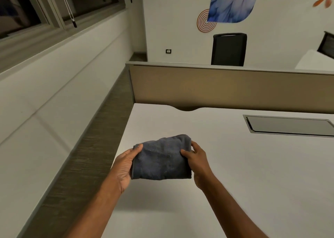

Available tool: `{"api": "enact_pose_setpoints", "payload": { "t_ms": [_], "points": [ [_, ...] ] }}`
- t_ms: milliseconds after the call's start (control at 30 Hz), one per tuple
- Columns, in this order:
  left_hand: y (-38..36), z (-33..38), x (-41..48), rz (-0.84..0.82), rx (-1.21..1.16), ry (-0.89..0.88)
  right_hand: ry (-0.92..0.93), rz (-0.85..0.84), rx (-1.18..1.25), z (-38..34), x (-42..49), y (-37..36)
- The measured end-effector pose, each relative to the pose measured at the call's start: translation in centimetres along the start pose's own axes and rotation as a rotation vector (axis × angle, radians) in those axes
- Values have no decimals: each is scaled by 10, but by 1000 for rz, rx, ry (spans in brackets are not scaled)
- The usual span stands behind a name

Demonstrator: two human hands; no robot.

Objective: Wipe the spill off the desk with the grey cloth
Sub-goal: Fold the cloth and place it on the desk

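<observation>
Left hand [124,163] and right hand [197,162] grip the folded grey cloth [160,158] at its 9 and 3 o'clock ends, long axis crosswise, just above the worktop [244,174]; no spill shows, so neither is nearer.

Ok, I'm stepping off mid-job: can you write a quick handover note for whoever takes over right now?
Hands: the left hand grips the folded grey cloth at its left edge, and the right hand grips its right edge.
Things: the cloth is held over the white desk, near its left side. No spill shows in this view.
Done: cloth in hand.
Left: find the spill and wipe it.
</observation>
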State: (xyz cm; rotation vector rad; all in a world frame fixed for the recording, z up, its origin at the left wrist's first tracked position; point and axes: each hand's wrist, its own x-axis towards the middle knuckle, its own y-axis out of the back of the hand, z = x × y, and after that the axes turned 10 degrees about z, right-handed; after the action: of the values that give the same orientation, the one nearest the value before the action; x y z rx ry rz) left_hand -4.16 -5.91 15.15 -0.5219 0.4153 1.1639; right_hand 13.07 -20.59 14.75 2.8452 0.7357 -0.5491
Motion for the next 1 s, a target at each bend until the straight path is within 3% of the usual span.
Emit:
{"api": "enact_pose_setpoints", "payload": {
  "t_ms": [467,1000],
  "points": [
    [-16,43,119,-106,81,-140,107,25,13,-13,97,-69],
    [-26,51,246,-65,141,-154,158,25,-22,-3,200,-131]
  ]
}}
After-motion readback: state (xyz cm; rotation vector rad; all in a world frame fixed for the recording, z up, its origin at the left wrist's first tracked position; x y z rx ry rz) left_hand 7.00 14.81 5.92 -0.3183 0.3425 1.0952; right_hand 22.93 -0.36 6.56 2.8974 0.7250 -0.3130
